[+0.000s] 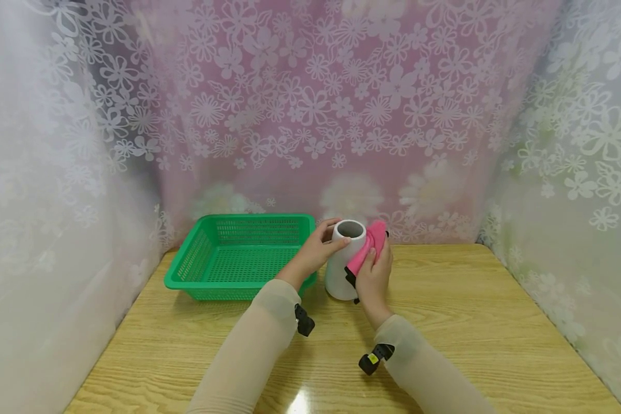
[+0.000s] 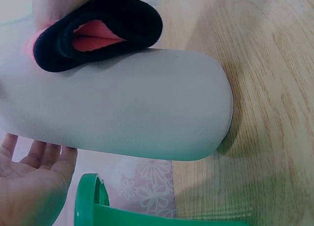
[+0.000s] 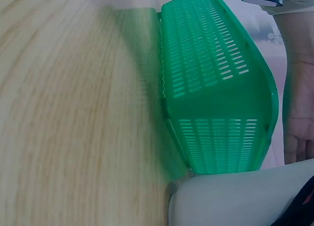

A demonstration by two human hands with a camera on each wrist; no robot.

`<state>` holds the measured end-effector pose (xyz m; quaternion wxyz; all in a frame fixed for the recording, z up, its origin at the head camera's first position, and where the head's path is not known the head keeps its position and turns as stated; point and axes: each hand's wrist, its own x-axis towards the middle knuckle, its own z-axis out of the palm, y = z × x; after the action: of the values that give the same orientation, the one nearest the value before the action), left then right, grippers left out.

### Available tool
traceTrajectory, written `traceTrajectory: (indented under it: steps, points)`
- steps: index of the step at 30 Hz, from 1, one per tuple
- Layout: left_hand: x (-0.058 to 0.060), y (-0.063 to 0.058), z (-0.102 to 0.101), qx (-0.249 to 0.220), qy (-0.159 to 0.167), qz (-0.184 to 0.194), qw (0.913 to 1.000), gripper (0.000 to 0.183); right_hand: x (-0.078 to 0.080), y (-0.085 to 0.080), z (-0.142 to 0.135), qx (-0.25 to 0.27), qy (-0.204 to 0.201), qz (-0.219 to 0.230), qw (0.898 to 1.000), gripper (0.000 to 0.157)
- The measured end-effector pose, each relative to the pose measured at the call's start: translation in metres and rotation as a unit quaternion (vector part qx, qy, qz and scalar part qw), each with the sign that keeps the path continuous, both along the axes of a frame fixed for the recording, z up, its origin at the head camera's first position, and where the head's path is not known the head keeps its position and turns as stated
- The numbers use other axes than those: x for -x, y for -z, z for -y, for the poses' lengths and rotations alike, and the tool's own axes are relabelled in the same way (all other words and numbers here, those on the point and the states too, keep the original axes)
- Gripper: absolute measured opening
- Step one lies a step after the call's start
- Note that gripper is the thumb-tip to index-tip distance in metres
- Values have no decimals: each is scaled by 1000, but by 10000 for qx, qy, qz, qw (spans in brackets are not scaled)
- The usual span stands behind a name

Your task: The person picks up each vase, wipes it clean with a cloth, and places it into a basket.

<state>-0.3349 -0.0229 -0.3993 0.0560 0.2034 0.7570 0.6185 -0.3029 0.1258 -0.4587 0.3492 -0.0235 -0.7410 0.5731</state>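
Observation:
A white vase [image 1: 338, 275] with a round open mouth stands upright on the table. My left hand [image 1: 314, 248] grips it near the top, the thumb by the rim and the fingers behind on the left. A pink cloth [image 1: 376, 237] with a black edge is bunched in my right hand [image 1: 376, 279], which holds it against the vase's right side. In the left wrist view the cloth's folded black edge [image 2: 144, 27] touches the vase wall [image 2: 147, 105]. Only the lower part of the vase [image 3: 230, 201] shows in the right wrist view.
Close to the vase's left stands a green plastic basket [image 1: 186, 283] with slotted walls; my left forearm crosses its front right corner. The wood-grain table [image 1: 445, 305] extends to the right. Flowered curtains [image 1: 315, 115] hang behind and on both sides.

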Motion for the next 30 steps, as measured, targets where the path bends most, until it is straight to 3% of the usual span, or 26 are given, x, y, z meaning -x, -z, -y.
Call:
traceTrajectory:
  steps: [13,30]
  points:
    - [0,0,0,16,-3,26,10000,67,-4,25,-5,124,-236,651,9975,49]
    - [-1,-1,0,-4,12,58,10000,66,-2,35,-11,491,-482,1459,9869,48]
